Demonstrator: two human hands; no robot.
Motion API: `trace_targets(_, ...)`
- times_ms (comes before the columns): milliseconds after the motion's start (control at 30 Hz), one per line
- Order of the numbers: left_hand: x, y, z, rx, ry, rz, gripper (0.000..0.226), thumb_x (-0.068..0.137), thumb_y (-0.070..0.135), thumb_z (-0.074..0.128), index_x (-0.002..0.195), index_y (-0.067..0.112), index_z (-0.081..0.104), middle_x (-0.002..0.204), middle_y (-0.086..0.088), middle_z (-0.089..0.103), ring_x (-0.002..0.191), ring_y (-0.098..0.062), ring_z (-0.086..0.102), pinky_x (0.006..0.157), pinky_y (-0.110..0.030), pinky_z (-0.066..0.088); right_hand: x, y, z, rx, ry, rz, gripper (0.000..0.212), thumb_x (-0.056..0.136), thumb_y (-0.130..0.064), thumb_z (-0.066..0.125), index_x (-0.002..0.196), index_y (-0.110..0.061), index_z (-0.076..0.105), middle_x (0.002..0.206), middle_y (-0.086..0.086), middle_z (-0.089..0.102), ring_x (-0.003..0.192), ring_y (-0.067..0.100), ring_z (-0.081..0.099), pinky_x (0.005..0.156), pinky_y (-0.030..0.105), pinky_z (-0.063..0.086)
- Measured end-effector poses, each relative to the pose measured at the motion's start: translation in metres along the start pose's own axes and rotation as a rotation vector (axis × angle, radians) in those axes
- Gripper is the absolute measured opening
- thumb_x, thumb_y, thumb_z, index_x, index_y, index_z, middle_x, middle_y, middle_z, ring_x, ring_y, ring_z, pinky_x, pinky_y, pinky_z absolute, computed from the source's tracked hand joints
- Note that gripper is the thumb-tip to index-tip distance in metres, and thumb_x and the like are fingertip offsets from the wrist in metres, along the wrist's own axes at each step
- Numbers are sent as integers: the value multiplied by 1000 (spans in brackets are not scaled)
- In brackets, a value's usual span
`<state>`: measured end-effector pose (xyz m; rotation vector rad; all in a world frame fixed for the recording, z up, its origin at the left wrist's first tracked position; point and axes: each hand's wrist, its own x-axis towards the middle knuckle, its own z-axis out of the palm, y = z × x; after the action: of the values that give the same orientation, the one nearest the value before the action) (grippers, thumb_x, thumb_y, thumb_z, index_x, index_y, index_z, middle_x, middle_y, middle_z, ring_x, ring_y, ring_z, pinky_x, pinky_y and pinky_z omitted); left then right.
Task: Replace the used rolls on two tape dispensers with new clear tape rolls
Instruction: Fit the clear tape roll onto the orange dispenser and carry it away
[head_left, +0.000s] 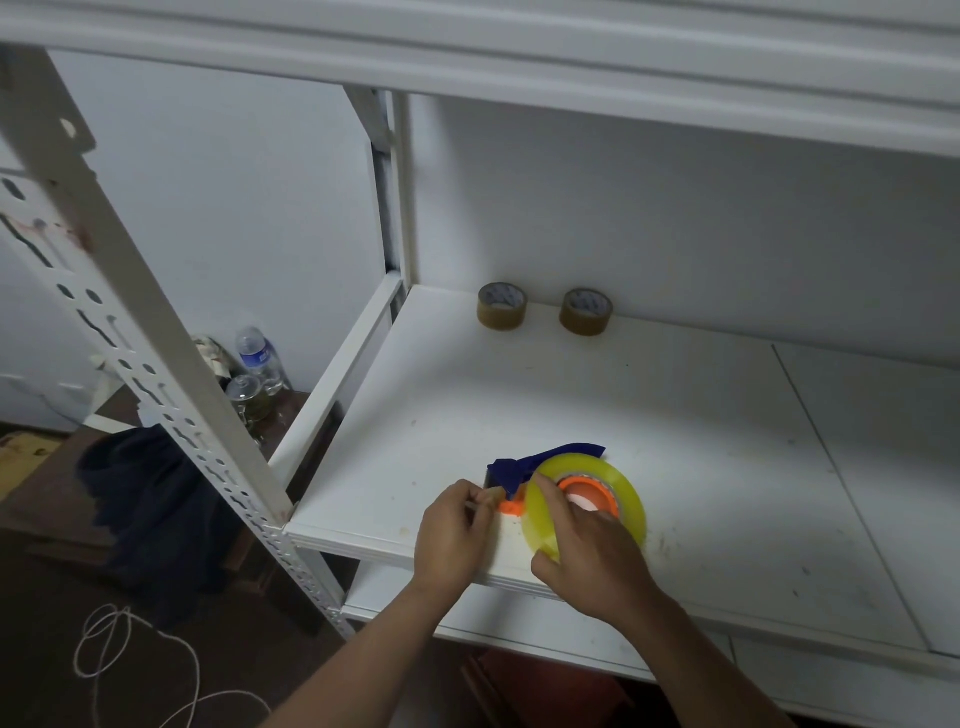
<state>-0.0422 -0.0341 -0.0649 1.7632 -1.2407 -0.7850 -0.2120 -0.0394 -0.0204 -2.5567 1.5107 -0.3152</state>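
- Tape dispenser, orange with a dark blue guard, lies near the front edge of the white shelf, at its left end; it is within easy reach and the shelf takes its weight while both hands work.
- Far left, off the shelf, a slotted upright of the rack stands in the foreground, with a water bottle and a glass jar on a low dark surface behind it and white cord on the floor. None of these looks to be part of the job.
- The left hand is at the dispenser's left end; its fingers are pressed together in a pinch on what seems to be the free tape end or the orange tip. Which one, I cannot tell. The likely purpose is to lead the tape toward the cutter.
- The clear tape roll, yellowish, sits on the dispenser's orange hub, so this dispenser appears already reloaded and now being threaded.
- The right hand lies over the roll, fingers spread across its face and thumb at the near rim, probably to steady it while tape is drawn.
- At the back, well apart from the hands, two brown rolls stand side by side against the wall, out of the way. No second dispenser is in view.
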Motion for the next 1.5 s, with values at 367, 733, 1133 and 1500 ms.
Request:
trace_targets(367, -1, 7, -6, 5, 20, -19, 17, 91, 17, 59, 76, 20, 51, 70, 12, 59, 65, -5, 54, 54, -10, 38, -2, 8, 11, -66, 64, 2, 81, 82, -46, 59, 148, -14, 23, 97, 1, 71, 87, 21, 64, 91, 35, 48)
trace_targets(733, 2, 17, -14, -128, -8, -106, 24, 88, 17, 60, 69, 17, 46, 66, 5, 51, 63, -11, 46, 53, -10, 37, 1, -5, -1, -22, 31, 32, 76, 89, -47, 50, 149, -15, 15, 110, 4, 67, 105, 24, 57, 95, 31, 40)
trace_targets(1133, 8, 4, -9, -113, 15, -144, 12, 88, 15, 58, 79, 8, 54, 72, 0, 59, 65, -11, 50, 58, -23, 37, -6, -3, -1, 35, -11, -54, 79, 85, -39, 52, 150, -19, 10, 116, 4, 63, 97, 21, 58, 86, 30, 42)
trace_targets(1500, 9, 3, -12, -256, 66, -201, 7, 89, 14, 55, 84, 13, 51, 77, -9, 63, 55, -17, 55, 55, -30, 47, -9, -5, -1, -63, 65, -46, 81, 77, -48, 61, 145, -17, 30, 97, -1, 71, 91, 21, 63, 95, 33, 45)
